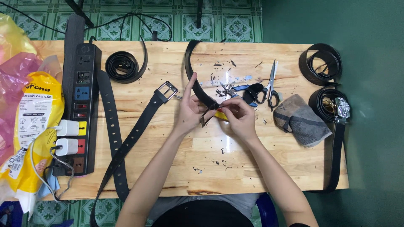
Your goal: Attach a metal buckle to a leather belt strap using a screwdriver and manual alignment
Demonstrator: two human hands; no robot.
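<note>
2 hands meet mid-table on a black belt curving in from the far edge. Left hand pinches the belt end near its clip, right hand closes on a small yellow tool at the same spot. I'd keep the strap flat and taut so the tool doesn't slip. Scissors and pliers sit just beyond.

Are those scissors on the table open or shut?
Shut: the scissors lie with blades together, pointing away from the person.
</note>
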